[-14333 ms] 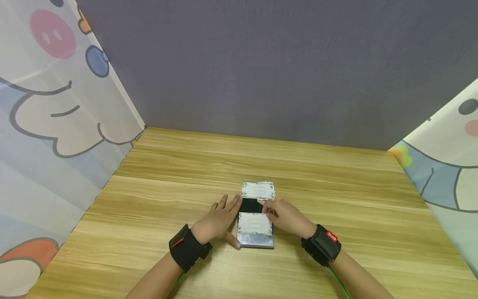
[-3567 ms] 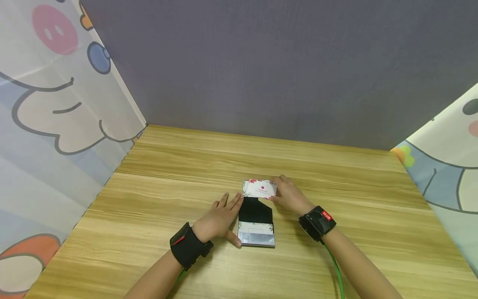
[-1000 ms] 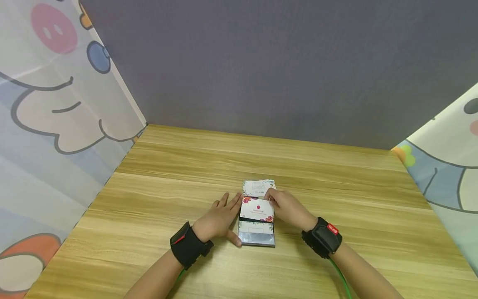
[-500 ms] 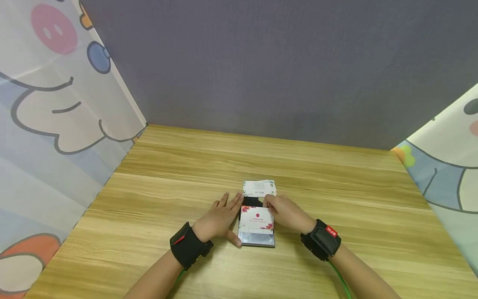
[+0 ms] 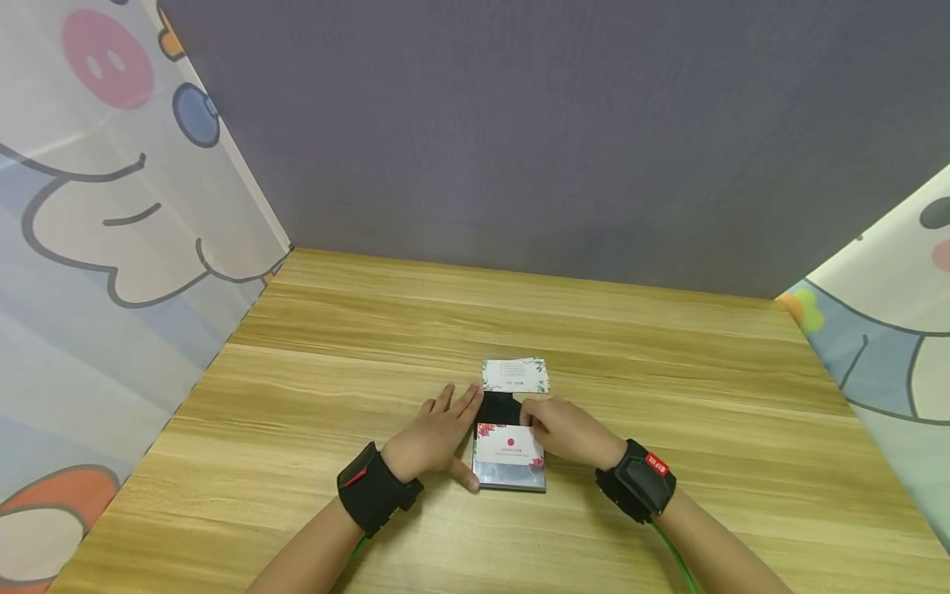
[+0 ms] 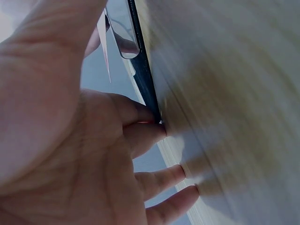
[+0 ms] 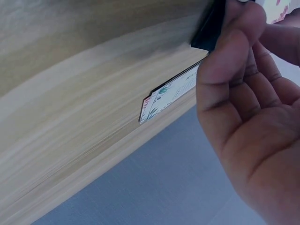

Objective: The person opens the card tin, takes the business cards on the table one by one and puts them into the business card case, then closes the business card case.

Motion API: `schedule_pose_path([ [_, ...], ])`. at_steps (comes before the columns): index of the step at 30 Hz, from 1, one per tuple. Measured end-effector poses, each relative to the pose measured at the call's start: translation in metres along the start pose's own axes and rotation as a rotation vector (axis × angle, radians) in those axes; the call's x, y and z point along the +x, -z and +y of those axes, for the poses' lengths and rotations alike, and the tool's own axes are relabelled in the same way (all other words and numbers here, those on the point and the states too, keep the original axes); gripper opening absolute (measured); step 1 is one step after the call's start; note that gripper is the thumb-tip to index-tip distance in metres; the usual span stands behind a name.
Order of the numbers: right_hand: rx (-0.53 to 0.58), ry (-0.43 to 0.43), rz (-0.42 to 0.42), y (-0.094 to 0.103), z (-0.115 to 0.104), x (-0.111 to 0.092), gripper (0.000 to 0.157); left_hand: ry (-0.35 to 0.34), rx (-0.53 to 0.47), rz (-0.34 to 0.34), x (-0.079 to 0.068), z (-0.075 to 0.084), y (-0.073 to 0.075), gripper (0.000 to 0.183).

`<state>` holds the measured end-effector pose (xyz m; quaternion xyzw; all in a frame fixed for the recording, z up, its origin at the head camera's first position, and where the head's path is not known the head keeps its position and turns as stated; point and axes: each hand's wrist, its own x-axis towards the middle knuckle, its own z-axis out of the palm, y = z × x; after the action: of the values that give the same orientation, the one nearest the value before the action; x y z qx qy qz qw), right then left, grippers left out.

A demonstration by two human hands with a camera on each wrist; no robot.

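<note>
A card case (image 5: 510, 477) lies flat on the table, its black flap (image 5: 496, 409) folded out away from the person. A white business card (image 5: 509, 448) with red flowers at its corners lies over the case's near half, its lower edge at the shiny metal pocket. My right hand (image 5: 570, 431) pinches this card at its upper right corner, fingers curled. Along the case's left side my left hand (image 5: 430, 441) rests with spread fingers, thumb at the lower corner. In the left wrist view the card (image 6: 105, 47) stands tilted above the case (image 6: 146, 79).
Beyond the flap lies a small stack of white business cards (image 5: 514, 375) with green leaf corners, slightly fanned. The wooden table (image 5: 356, 330) ends at a grey wall panel (image 5: 519, 148). Cartoon-printed curtains (image 5: 134, 190) hang at both sides.
Earlier the right hand took the red-flowered card from the stack. Over the last second it brought the card down over the flap to the case's pocket. The left hand has stayed put.
</note>
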<state>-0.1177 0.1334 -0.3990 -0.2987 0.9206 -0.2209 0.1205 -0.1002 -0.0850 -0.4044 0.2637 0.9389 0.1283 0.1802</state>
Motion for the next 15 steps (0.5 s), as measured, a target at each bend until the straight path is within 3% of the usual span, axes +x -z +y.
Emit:
schedule_pose_path([
  [15, 0.04, 0.059, -0.065, 0.0012, -0.0007, -0.0007, 0.011, 0.006, 0.005, -0.006, 0.0005, 0.0, -0.0005, 0.124],
])
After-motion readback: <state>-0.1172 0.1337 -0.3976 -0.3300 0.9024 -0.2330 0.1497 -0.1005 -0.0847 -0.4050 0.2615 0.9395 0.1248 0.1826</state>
